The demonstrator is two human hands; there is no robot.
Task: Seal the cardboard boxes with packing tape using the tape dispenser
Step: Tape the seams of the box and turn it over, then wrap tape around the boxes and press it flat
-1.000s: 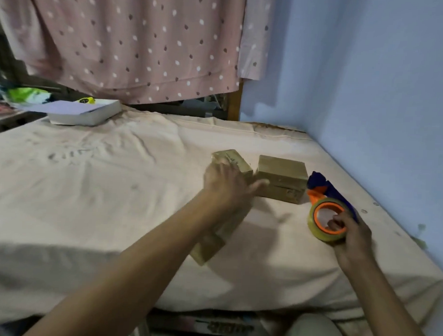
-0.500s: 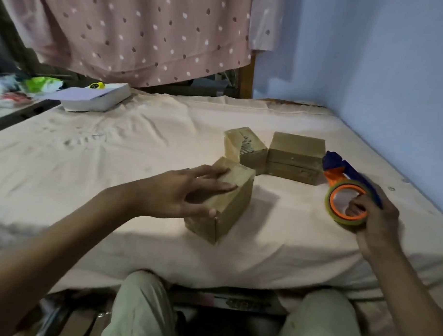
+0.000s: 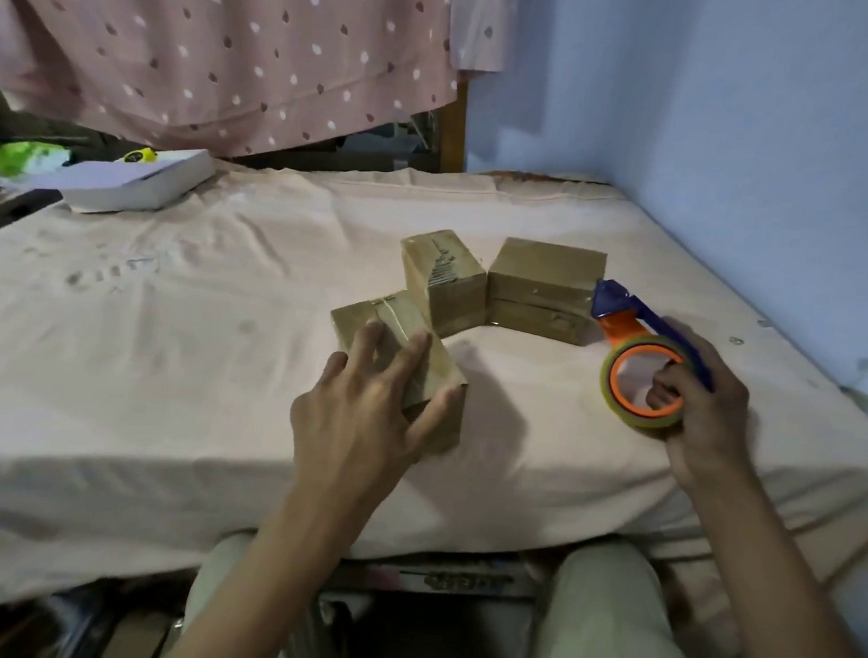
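Three small brown cardboard boxes sit on the sheet-covered bed (image 3: 175, 344). The nearest box (image 3: 373, 317) lies close to the front edge; my left hand (image 3: 365, 410) rests on its top with fingers spread and fairly straight, the thumb against its right side. Behind it stand a middle box (image 3: 443, 275) and a right box (image 3: 542, 278), side by side. To the right, my right hand (image 3: 704, 417) grips the tape dispenser (image 3: 624, 330), which has a blue handle and an orange hub with a yellowish tape roll (image 3: 612, 384) resting on the sheet.
A flat white box (image 3: 137, 180) lies at the back left of the bed. A dotted pink cloth (image 3: 235, 51) hangs behind, and a blue wall (image 3: 773, 143) runs along the right side. My knees show below the bed's front edge.
My left hand has drawn the nearest box toward the front edge and turned it, and now lies over its top. My right hand keeps the dispenser in about the same place.
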